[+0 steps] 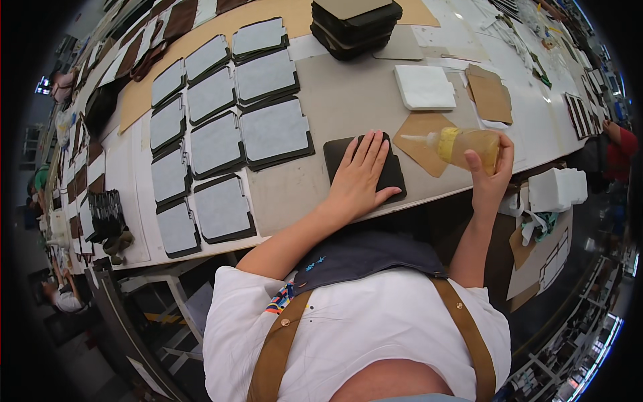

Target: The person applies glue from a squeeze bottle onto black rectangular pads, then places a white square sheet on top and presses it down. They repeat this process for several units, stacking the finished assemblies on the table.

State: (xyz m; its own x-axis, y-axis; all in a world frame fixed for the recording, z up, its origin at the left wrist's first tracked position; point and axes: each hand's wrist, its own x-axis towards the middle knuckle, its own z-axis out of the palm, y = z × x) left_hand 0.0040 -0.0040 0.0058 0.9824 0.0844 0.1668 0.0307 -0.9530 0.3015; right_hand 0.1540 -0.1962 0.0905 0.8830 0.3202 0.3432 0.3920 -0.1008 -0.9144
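Note:
My left hand (362,171) lies flat, fingers stretched out, on a dark brown leather-like piece (393,175) near the table's front edge. To the right, my right hand (492,164) is wrapped round a clear squeeze bottle (462,145) of yellowish liquid. The bottle is tilted on its side, its white nozzle (416,139) pointing left toward the dark piece without touching it. Beneath the nozzle, a tan card (423,161) rests on the table. Several dark pieces faced with light grey sheets (274,130) are laid out in overlapping rows on the left.
A tall stack of dark pieces (355,30) stands at the back. White sheets (424,87) and brown cards (489,94) lie at the right. Below the table's right edge sits a white block-like bundle (557,189). Other people (619,144) are at the room's sides.

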